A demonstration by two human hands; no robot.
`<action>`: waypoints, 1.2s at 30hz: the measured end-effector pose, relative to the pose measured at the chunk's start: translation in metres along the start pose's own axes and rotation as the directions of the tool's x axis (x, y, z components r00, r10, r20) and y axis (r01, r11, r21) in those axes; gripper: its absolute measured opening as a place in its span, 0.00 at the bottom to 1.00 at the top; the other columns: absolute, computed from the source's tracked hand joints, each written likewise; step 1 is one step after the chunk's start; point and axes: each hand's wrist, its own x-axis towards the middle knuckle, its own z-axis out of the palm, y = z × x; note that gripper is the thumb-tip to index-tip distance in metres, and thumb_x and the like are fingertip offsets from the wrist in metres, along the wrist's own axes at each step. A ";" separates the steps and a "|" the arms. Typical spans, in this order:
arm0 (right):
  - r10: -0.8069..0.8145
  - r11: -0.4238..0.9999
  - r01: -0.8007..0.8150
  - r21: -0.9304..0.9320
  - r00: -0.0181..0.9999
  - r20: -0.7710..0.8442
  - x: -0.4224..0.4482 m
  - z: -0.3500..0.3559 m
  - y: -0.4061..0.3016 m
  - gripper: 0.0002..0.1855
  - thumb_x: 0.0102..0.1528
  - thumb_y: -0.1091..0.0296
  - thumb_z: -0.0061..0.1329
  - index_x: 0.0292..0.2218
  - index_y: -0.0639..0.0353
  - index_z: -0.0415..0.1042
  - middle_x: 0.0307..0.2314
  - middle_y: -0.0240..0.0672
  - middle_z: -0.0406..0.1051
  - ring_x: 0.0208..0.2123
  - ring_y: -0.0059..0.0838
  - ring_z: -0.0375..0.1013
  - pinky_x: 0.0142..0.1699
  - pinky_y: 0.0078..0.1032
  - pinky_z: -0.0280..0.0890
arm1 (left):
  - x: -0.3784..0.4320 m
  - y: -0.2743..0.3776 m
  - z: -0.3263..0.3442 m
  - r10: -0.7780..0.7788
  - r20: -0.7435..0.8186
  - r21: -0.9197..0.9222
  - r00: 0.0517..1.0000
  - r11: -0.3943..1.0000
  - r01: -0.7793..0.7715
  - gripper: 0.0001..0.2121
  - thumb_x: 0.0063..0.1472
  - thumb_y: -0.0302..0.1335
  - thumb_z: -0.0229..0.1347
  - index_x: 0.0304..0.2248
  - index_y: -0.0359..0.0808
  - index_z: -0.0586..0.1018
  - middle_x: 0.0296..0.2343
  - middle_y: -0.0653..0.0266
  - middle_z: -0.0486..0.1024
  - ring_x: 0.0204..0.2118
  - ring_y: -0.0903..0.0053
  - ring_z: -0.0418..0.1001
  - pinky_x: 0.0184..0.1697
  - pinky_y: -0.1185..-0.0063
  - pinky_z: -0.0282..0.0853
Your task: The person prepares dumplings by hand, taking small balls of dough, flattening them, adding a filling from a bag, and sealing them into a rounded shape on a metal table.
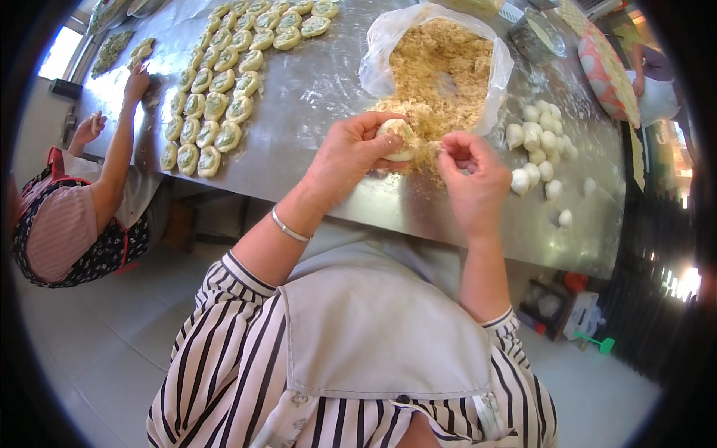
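Observation:
My left hand [358, 145] grips a round white dough piece [399, 127] with crumbly tan filling showing on it. The thumb presses over the filling. To its right, my right hand [473, 179] has its fingers curled, with the fingertips by the near edge of the loose filling [442, 67]. Whether they pinch any of it I cannot tell. That filling lies heaped in an opened clear plastic bag [376, 47], spilling toward me onto the steel table [313, 112]. Several small white dough balls [535, 137] sit to the right of my right hand, a few apart from the cluster.
Rows of round dough pieces with greenish filling [215, 106] cover the table's left part. At far left, another person's hand [137, 84] touches dough [141, 51] beside a mound of green filling [112, 53]. A clear container [538, 36] stands at back right.

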 end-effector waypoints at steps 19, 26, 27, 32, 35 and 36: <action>-0.515 0.810 0.555 -0.190 0.828 0.222 0.004 0.011 -0.009 0.41 0.44 0.60 0.67 0.59 0.48 0.68 0.60 0.40 0.60 0.61 0.49 0.61 0.61 0.40 0.60 | -0.024 -0.007 0.025 0.046 0.148 0.102 0.988 0.993 -0.061 0.17 0.65 0.21 0.50 0.52 0.28 0.72 0.42 0.62 0.76 0.41 0.79 0.76 0.43 0.78 0.74; -0.357 0.918 0.349 0.187 0.934 0.010 -0.003 0.028 0.013 0.25 0.48 0.62 0.64 0.48 0.54 0.75 0.49 0.40 0.72 0.55 0.43 0.69 0.57 0.36 0.64 | -0.034 0.008 0.044 -0.008 0.116 -0.383 0.993 0.922 0.052 0.19 0.65 0.21 0.51 0.55 0.29 0.68 0.44 0.67 0.73 0.44 0.85 0.71 0.46 0.83 0.68; -0.308 0.923 0.306 0.231 0.951 -0.031 -0.005 0.032 0.015 0.24 0.49 0.62 0.64 0.47 0.55 0.75 0.48 0.40 0.73 0.54 0.42 0.70 0.56 0.35 0.65 | -0.036 0.007 0.047 0.019 0.144 -0.396 0.989 0.918 0.040 0.18 0.65 0.24 0.53 0.53 0.29 0.69 0.42 0.68 0.73 0.43 0.86 0.71 0.45 0.83 0.67; -0.251 0.962 0.257 0.090 0.965 -0.079 -0.011 0.032 -0.002 0.20 0.51 0.62 0.63 0.43 0.58 0.75 0.48 0.38 0.73 0.53 0.39 0.71 0.54 0.33 0.67 | -0.033 -0.006 0.059 0.039 0.092 -0.346 0.995 0.938 -0.005 0.19 0.64 0.31 0.60 0.50 0.30 0.74 0.36 0.72 0.75 0.38 0.89 0.70 0.40 0.85 0.67; -0.343 0.937 0.345 0.051 0.938 -0.040 -0.005 0.019 -0.021 0.21 0.50 0.64 0.62 0.45 0.57 0.75 0.51 0.39 0.71 0.54 0.41 0.70 0.56 0.35 0.66 | -0.031 -0.003 0.048 -0.038 0.088 -0.303 0.995 0.951 0.063 0.17 0.64 0.30 0.59 0.50 0.31 0.76 0.32 0.74 0.75 0.34 0.90 0.69 0.36 0.86 0.66; -0.401 0.916 0.401 0.024 0.916 -0.020 -0.001 0.015 -0.022 0.21 0.50 0.65 0.62 0.45 0.57 0.75 0.52 0.39 0.70 0.54 0.42 0.70 0.56 0.35 0.65 | -0.031 -0.003 0.047 -0.009 0.100 -0.236 0.995 0.971 0.032 0.15 0.64 0.29 0.58 0.49 0.32 0.76 0.33 0.73 0.75 0.35 0.88 0.71 0.39 0.85 0.67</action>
